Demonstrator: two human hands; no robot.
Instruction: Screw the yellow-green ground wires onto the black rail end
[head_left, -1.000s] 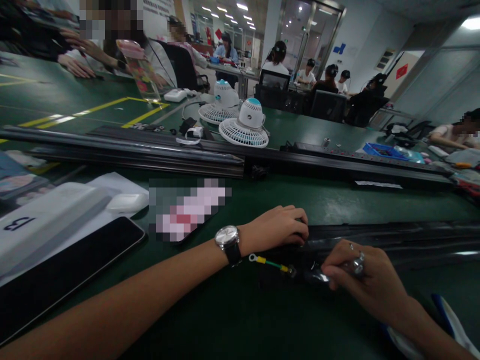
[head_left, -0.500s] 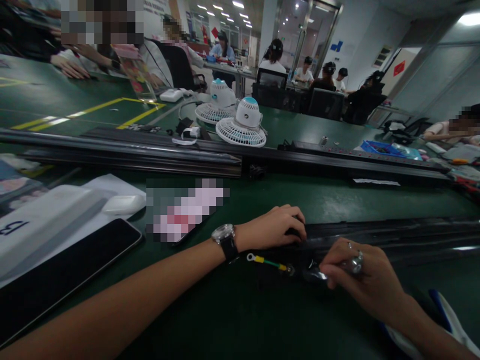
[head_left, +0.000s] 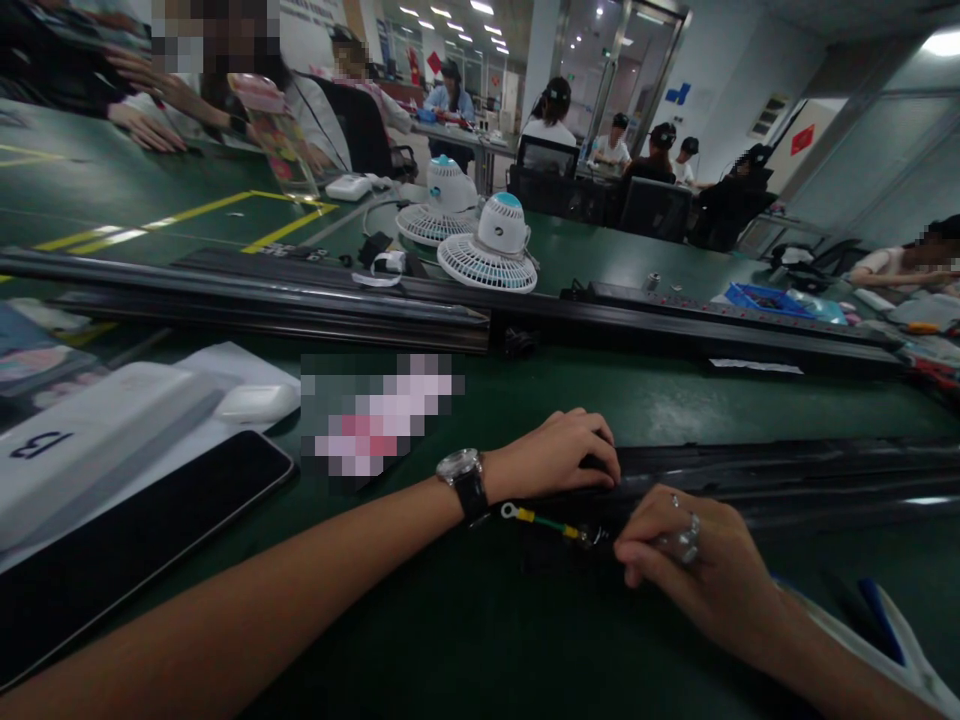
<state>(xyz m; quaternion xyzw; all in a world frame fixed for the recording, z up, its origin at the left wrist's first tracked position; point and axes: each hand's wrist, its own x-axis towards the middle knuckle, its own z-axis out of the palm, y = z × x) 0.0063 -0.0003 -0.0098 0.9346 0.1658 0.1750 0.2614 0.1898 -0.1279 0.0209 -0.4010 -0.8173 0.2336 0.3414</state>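
Observation:
My left hand (head_left: pixel 566 452), with a watch on the wrist, has its fingers curled down over the near end of a long black bar (head_left: pixel 735 470). The tips of those fingers are hidden. Beside it, a short green wire (head_left: pixel 551 522) with yellow sleeves and a ring terminal sticks out to the left from a dark part. My right hand (head_left: pixel 694 565), ringed on one finger, is closed in a pinch just right of the wire's inner end. What it pinches is hidden behind the fingers. Under my right forearm lies a tool with blue and white handles (head_left: pixel 889 620).
A black phone-like slab (head_left: pixel 150 540), a white box (head_left: pixel 82 440) and a pixelated pink item (head_left: pixel 382 425) lie left. Long dark rails (head_left: pixel 360 315) cross the table behind my hands. Two small white fans (head_left: pixel 487 255) and a blue tray (head_left: pixel 765 298) are farther back. Several people sit beyond.
My right hand has moved left, closer to the wire's inner end. A shiny piece seen at its fingertips before is now hidden. My left hand keeps its place on the bar.

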